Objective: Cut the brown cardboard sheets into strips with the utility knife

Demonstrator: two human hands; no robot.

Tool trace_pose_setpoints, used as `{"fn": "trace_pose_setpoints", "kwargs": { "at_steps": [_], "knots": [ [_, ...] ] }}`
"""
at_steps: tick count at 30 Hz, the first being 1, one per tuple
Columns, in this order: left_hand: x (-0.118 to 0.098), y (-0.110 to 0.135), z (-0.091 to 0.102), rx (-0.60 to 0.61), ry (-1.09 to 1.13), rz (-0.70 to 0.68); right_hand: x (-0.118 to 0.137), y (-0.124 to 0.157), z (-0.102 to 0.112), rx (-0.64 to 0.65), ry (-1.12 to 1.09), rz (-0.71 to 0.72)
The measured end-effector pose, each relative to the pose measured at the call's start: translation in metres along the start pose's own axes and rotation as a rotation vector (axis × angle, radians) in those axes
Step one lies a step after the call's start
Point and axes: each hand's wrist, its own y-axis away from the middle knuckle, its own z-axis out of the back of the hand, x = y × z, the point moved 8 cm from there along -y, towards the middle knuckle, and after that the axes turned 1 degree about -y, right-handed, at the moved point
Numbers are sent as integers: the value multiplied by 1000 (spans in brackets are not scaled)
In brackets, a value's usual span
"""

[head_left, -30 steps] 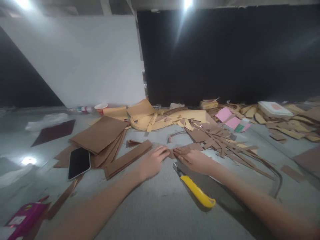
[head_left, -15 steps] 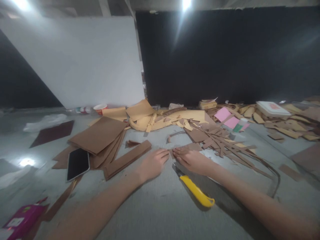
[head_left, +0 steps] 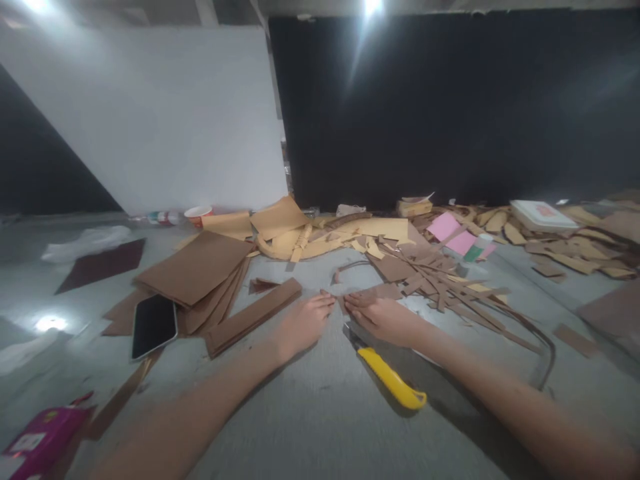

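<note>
My left hand [head_left: 307,325] rests low over the table, its fingers stretched loosely toward the middle, with nothing seen between them. Across a small gap, my right hand [head_left: 380,319] has its fingers bent over the near end of a flat brown strip [head_left: 387,291], which looks like leather or card; its underside is hidden. Just below the right hand lies a yellow utility knife [head_left: 390,378], blade out and pointing up toward the fingers. A stack of folded brown strips [head_left: 255,317] sits left of my left hand.
Brown sheets [head_left: 195,267] and a phone [head_left: 154,325] lie at left, with a magenta device [head_left: 45,437] nearer. Thin brown offcuts [head_left: 440,283], a glue bottle [head_left: 477,247] and a white box [head_left: 543,217] are at right. A paper cup [head_left: 199,215] stands behind.
My left fingertips have drawn slightly away from the strip's end and lifted a little. The right hand stays on the strip. The whole view has shifted slightly.
</note>
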Motion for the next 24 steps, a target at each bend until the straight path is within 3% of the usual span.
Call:
{"fn": "trace_pose_setpoints", "kwargs": {
  "at_steps": [12,18,24],
  "knots": [
    [1,3,5,-16,-16,4,0,0,0,-33,25,19],
    [6,3,14,-49,-44,97,3,0,1,-28,39,32],
    [-1,2,10,-37,23,14,4,0,2,-44,65,29]
  ]
}}
